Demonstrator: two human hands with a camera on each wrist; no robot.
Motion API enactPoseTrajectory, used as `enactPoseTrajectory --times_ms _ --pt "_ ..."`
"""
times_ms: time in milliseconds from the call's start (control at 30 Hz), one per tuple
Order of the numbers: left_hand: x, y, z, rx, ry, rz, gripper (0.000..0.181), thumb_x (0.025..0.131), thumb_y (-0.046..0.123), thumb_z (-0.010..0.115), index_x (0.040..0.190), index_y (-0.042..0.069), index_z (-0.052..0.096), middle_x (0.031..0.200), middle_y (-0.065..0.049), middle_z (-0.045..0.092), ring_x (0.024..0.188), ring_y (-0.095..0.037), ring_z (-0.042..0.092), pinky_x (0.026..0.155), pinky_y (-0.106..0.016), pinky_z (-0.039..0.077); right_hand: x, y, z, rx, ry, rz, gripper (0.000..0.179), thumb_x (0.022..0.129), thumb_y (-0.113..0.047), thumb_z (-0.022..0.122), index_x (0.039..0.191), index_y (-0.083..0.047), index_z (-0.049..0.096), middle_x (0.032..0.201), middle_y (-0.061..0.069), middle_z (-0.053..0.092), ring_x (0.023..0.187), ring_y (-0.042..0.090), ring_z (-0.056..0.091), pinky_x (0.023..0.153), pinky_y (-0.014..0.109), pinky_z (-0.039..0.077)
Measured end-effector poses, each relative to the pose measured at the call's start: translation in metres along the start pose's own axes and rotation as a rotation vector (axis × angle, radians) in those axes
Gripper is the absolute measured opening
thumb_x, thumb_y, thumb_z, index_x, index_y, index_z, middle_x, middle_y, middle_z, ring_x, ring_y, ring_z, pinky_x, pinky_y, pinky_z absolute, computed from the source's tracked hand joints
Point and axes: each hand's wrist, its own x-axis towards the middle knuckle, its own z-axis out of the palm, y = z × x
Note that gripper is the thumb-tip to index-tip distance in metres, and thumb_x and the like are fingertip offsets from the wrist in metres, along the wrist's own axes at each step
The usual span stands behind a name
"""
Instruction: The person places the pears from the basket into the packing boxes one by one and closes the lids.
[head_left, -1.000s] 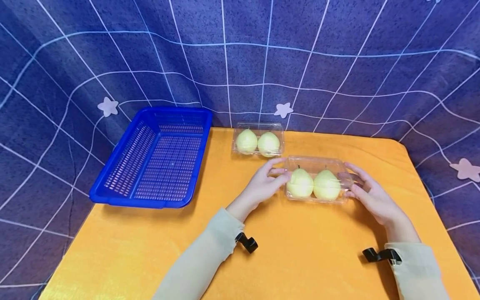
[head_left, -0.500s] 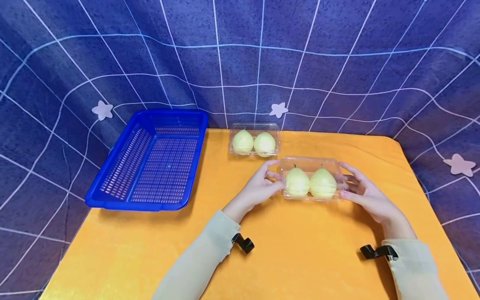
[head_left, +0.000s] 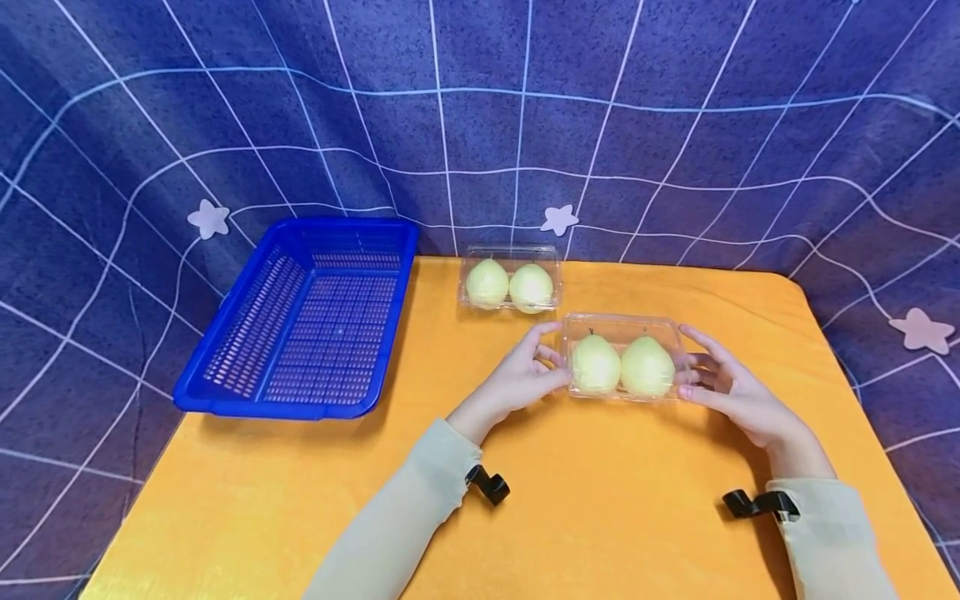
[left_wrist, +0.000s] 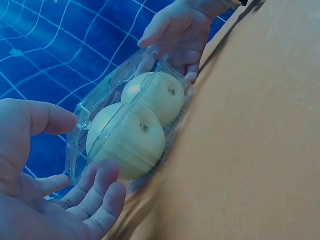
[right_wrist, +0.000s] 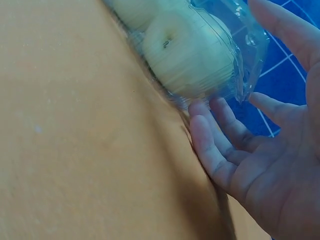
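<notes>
A clear plastic clamshell box (head_left: 622,325) with two pale green-yellow pears (left_wrist: 127,140) inside lies on the orange cloth between both hands. The pears sit side by side, their stems pointing away in the head view. At the box's left end is my left hand (head_left: 522,375), its thumb and fingers spread, fingertips right at the plastic. My right hand (head_left: 738,396) stands at the opposite end with relaxed fingers (right_wrist: 207,145) by the lower corner and the thumb apart from them. Behind, a second clear box (head_left: 512,250) holds two more pears (head_left: 531,288).
An empty blue plastic basket (head_left: 296,410) with perforated walls stands at the left of the orange-covered table (head_left: 585,517). A blue curtain (head_left: 480,125) with white grid lines and stars hangs along the back and sides.
The right hand's fingers and thumb have loosened and spread a little at the box's end. The head view has shifted slightly; the box, the second box and the basket keep their places.
</notes>
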Motion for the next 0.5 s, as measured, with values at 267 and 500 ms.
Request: enactPoseTrajectory --times_ms 267,500 --pt "-0.0010 0.0009 0.0023 0.000 -0.020 -0.014 0.086 0.095 0.011 0.080 0.167 0.024 0.035 0.112 -0.010 0.064 0.072 -0.022 0.062 0.057 -0.026 0.047 -0.0015 -0.0023 -0.0008 0.069 -0.070 -0.011 0.093 0.103 0.015 0.060 0.177 -0.014 0.012 0.107 0.006 0.059 0.099 0.014 0.064 0.085 0.028 0.059" --pt "-0.0021 0.0012 0.0020 -0.027 -0.075 -0.013 0.093 0.098 0.008 0.077 0.172 0.025 0.024 0.100 -0.008 0.066 0.075 -0.028 0.061 0.060 -0.028 0.048 -0.0020 -0.0041 -0.0013 0.072 -0.110 0.010 0.092 0.106 0.012 0.055 0.177 -0.019 0.006 0.099 0.004 0.058 0.089 0.018 0.061 0.079 0.031 0.054"
